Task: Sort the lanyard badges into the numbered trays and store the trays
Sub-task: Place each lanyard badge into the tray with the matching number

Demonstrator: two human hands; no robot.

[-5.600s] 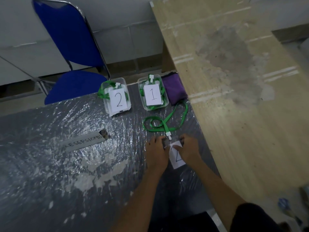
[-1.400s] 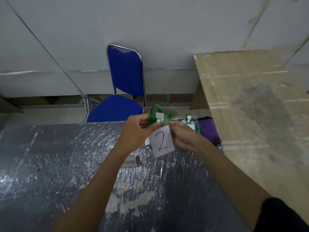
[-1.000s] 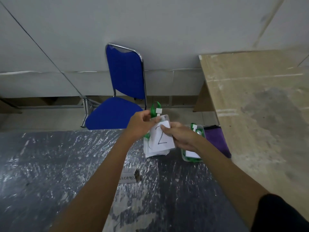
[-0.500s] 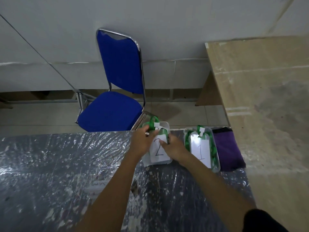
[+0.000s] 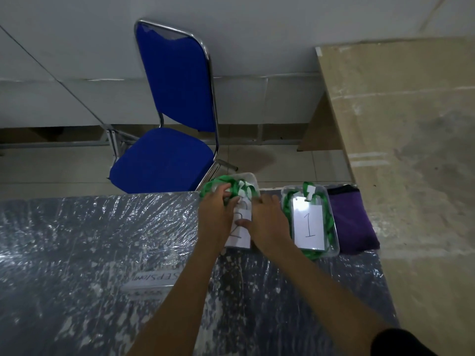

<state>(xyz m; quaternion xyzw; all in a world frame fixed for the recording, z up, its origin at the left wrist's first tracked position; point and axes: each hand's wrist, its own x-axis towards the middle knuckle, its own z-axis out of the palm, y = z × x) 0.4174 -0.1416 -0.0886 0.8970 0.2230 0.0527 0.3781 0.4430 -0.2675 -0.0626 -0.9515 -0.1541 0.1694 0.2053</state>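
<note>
Plastic-wrapped tabletop (image 5: 77, 253) nearest. Left hand (image 5: 214, 214) and right hand (image 5: 266, 219) press badge marked 2 (image 5: 237, 233) into left tray (image 5: 250, 177), fingers curled on green lanyard (image 5: 218, 182). Right tray (image 5: 331, 249) holds badge 1 (image 5: 308, 227). Blue chair (image 5: 169, 124) beyond.

A blue padded chair with a chrome tube frame (image 5: 174, 124) stands on a pale tiled floor (image 5: 282, 160) against a plain white wall (image 5: 257, 34). In front lies a dark table wrapped in crinkled clear plastic film (image 5: 77, 253); to the right, a light wood-grain tabletop with scuffed patches (image 5: 411, 150). Lighting is dim.
</note>
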